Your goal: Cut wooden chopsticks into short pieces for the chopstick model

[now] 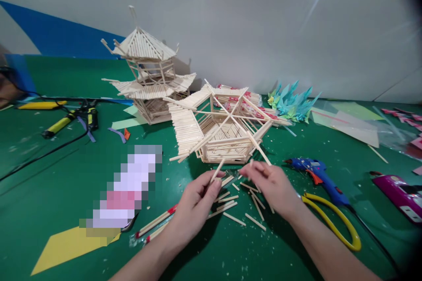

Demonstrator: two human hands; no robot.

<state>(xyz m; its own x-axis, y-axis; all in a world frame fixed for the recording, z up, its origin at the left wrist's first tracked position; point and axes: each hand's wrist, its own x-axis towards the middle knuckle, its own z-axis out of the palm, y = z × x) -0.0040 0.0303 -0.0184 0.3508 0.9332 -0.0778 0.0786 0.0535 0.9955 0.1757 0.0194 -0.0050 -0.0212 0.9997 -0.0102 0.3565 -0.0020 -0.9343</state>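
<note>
Between the thumb and fingers of my left hand is a thin wooden stick, tilted up to the right. My right hand is closed in a pinch close by; what its fingertips hold is too small to make out. Just beyond both hands stands a six-sided stick frame, with crossing roof beams and a slatted roof panel on its left. Short cut sticks lie scattered below and between my hands. Beside my left wrist are red-tipped sticks in clear wrap.
A finished-looking stick pagoda stands behind left. Pliers and a cable lie at left, near a blurred-out phone-like object on yellow paper. At right are a blue glue gun, yellow-handled scissors or cutters and a magenta device.
</note>
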